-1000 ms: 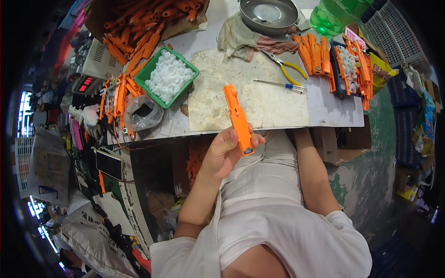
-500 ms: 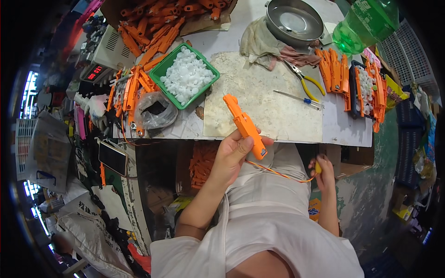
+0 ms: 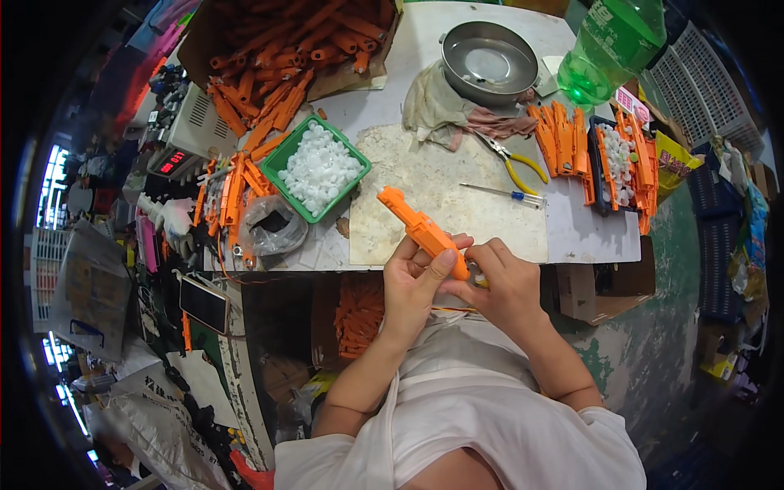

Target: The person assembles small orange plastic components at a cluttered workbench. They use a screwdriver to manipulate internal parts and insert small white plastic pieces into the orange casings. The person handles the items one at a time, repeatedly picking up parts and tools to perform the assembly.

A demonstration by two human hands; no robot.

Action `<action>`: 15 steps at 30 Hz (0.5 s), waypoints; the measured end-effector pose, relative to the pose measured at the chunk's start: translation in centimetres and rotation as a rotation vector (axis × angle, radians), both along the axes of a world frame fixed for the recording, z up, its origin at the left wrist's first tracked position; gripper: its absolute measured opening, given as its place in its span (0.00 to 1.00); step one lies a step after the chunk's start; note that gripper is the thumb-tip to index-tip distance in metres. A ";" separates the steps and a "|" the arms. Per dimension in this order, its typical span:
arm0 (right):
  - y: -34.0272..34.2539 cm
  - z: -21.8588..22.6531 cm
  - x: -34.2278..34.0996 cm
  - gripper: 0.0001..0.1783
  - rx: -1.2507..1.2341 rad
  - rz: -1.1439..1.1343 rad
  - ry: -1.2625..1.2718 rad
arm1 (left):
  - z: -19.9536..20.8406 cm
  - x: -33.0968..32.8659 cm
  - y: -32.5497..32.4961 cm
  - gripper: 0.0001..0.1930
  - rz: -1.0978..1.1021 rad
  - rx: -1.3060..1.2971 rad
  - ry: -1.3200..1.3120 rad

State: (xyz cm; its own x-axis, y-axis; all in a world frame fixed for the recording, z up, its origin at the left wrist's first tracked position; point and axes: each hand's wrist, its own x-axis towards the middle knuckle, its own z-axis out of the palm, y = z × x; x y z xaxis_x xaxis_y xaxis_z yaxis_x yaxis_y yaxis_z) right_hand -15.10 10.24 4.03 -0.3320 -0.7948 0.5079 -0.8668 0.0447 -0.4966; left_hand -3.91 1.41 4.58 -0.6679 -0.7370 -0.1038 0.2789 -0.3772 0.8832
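Observation:
My left hand (image 3: 411,286) is closed round a long, slim orange plastic housing (image 3: 420,229), its narrow end tilted up and to the left over the table's front edge. At the housing's lower end, my right hand (image 3: 508,282) has its fingers closed in a pinch. A small yellow piece (image 3: 481,280) shows between those fingers, close beside the housing. A thin red and yellow wire (image 3: 454,309) runs below the hands. My fingers hide whether the yellow piece touches the housing.
A green basket (image 3: 287,193) holds white caps, beside a clear bag (image 3: 273,224). A cardboard box (image 3: 196,49) brims with orange housings. Pliers (image 3: 523,167), a screwdriver (image 3: 510,193), a metal pan (image 3: 457,65), a rag (image 3: 429,106) and a green bottle (image 3: 612,49) lie farther right.
My right hand has come up and left from beside my lap to the housing's lower end, bringing the yellow piece and wire. My left hand still holds the housing.

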 end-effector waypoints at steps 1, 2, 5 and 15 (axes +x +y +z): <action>-0.2 -0.2 0.1 0.26 -0.008 -0.004 0.004 | -0.1 0.0 0.0 0.14 0.008 0.005 0.003; -0.4 -0.3 0.2 0.25 -0.016 -0.009 0.009 | -0.4 0.1 -0.1 0.15 0.015 0.011 0.006; -0.7 -0.3 0.3 0.22 -0.007 -0.015 0.010 | -0.6 -0.1 -0.2 0.14 0.039 0.008 0.004; -1.4 -0.5 -1.1 0.14 -0.025 -0.008 0.026 | -1.3 -1.5 -1.3 0.17 -0.011 -0.057 -0.046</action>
State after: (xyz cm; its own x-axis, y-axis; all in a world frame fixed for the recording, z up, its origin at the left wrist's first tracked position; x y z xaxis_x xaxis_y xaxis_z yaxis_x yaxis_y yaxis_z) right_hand -16.21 8.83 3.51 -0.3242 -0.7795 0.5360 -0.8793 0.0394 -0.4746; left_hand -5.44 0.13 3.29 -0.6713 -0.7354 -0.0924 0.2340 -0.3286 0.9150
